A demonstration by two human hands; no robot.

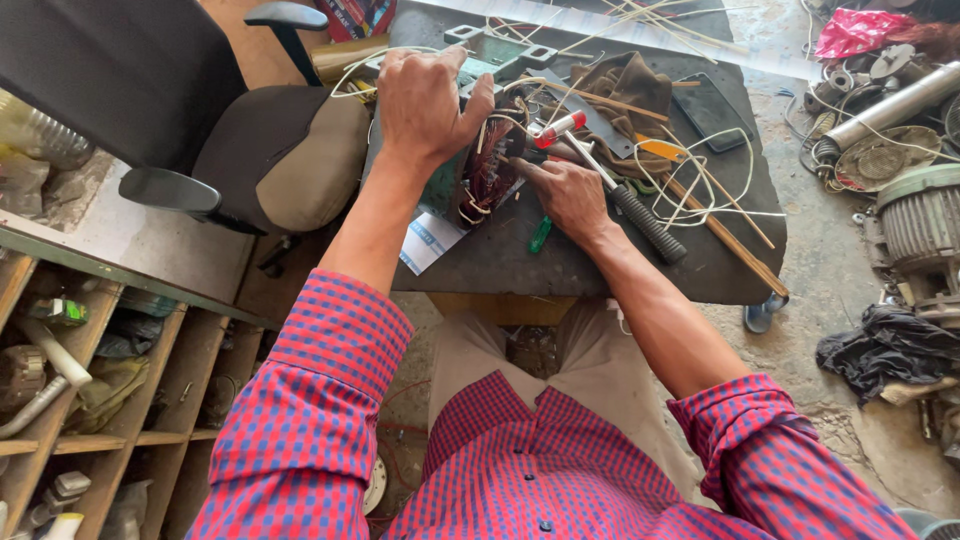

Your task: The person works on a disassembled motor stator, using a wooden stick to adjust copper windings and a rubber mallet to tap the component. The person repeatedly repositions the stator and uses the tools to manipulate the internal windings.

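left hand atop motor stator | right hand fingers at windings

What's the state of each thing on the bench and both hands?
left hand: gripping the top of the motor stator, steadying it
motor stator: upright on edge, copper windings exposed
right hand: at the windings, fingers pinched there
hammer: lying on the table, by the right hand
marker: capped, resting beside the stator
white wires: loose, tangled on the table
table: cluttered
office chair: unoccupied
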